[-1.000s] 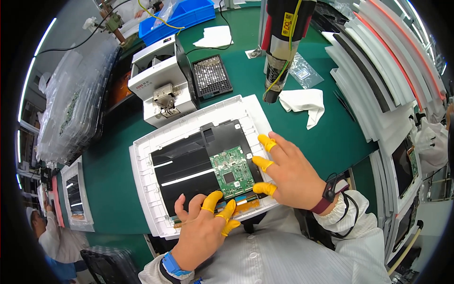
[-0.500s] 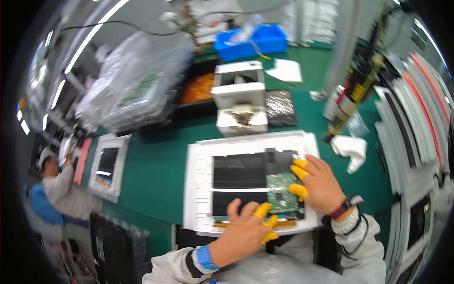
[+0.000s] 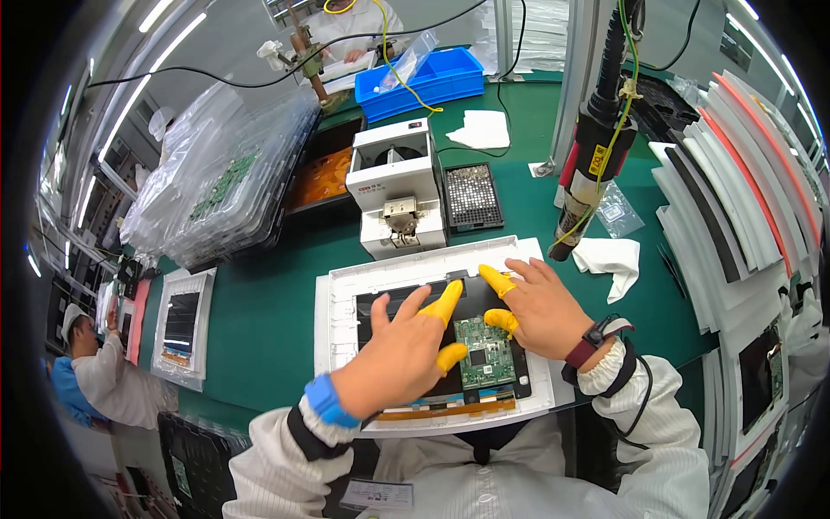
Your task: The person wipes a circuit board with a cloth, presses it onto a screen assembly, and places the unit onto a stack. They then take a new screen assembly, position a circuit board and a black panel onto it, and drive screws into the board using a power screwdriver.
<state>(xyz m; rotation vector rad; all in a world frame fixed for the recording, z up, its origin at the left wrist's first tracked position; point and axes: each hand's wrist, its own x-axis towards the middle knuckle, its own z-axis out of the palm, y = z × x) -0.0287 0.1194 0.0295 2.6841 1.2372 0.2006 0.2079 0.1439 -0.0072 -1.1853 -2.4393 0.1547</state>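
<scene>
In front of me a white plastic frame (image 3: 330,346) lies on the green bench, with a black panel (image 3: 472,298) set in it. A green circuit board (image 3: 497,368) sits on the panel's right part, and an orange strip (image 3: 445,412) runs along the near edge. My left hand (image 3: 402,346) is open over the panel, its fingers spread; yellow cots cover its thumb and index finger. My right hand (image 3: 545,313), also with yellow cots, is open at the panel's upper right, thumb by the board's far corner. Whether the fingertips press down I cannot tell.
A black power screwdriver (image 3: 596,143) hangs right of the frame. Beyond the frame stand a white boxy device (image 3: 389,177), a black gridded tray (image 3: 474,197) and a blue bin (image 3: 419,82). Stacked white panels (image 3: 722,203) edge the right; clear trays (image 3: 233,195) stand left.
My left hand has moved up and left from the near edge onto the panel. The right hand has moved slightly up and left. My view has shifted and sharpened.
</scene>
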